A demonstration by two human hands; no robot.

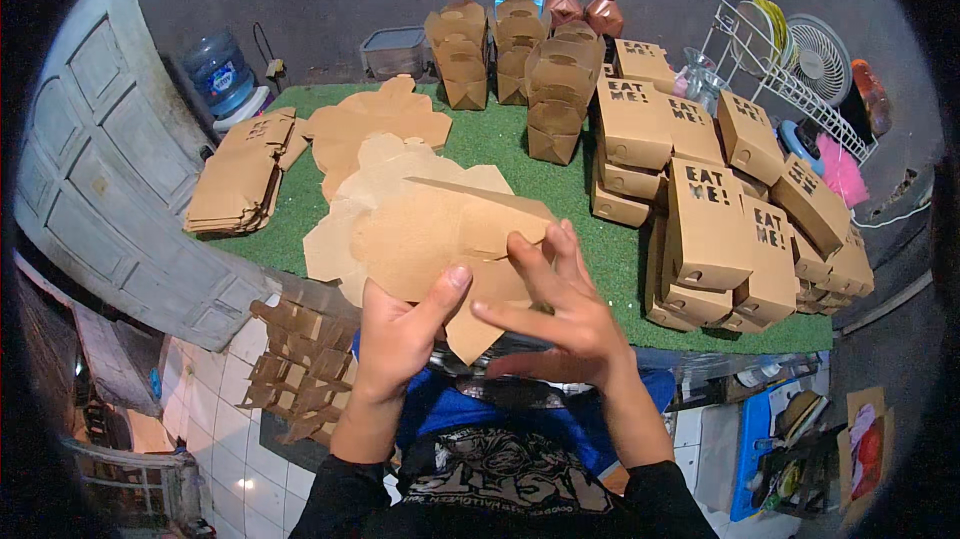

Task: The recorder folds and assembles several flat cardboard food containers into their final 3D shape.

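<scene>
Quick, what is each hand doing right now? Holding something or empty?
Left hand: closed on the flat brown cardboard box blank, thumb on top.
Right hand: open, fingers spread, fingertips touching the same blank's right edge, not gripping.

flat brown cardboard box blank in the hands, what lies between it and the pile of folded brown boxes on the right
In the head view, only bare green turf mat lies between the flat brown cardboard box blank and the pile of folded brown boxes.

Both forearms were bare to black sleeves pushed up near the elbows. The left hand [398, 327] and right hand [560, 314] were ungloved. Black printed top; blue garment below.
</scene>
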